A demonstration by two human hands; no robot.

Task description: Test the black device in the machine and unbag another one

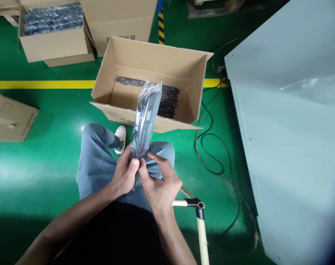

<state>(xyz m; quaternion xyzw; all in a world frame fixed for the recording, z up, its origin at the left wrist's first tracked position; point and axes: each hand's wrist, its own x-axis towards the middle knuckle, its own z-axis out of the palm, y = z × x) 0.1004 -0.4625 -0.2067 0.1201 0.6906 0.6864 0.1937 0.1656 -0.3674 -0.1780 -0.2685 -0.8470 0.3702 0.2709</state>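
A long dark part in a clear plastic bag (pixel 145 119) stands tilted above my lap, its far end over the edge of an open cardboard box (pixel 156 55). My left hand (pixel 125 171) is wrapped around its lower left side, thumb on top. On the right side, my right hand (pixel 159 180) pinches the plastic between thumb and fingers. Inside the box, several dark bagged parts (pixel 168 99) lie in a row on the right, and another long one (pixel 130 81) lies along the back wall. The bag hides some of the box's inside.
At the back left, another carton (pixel 53 46) holds several bagged parts. A closed carton (pixel 11 117) sits on the left. Black cables (pixel 211 154) loop over the green floor beside a large grey panel (pixel 289 129). A cream tube frame (pixel 202 235) stands by my right arm.
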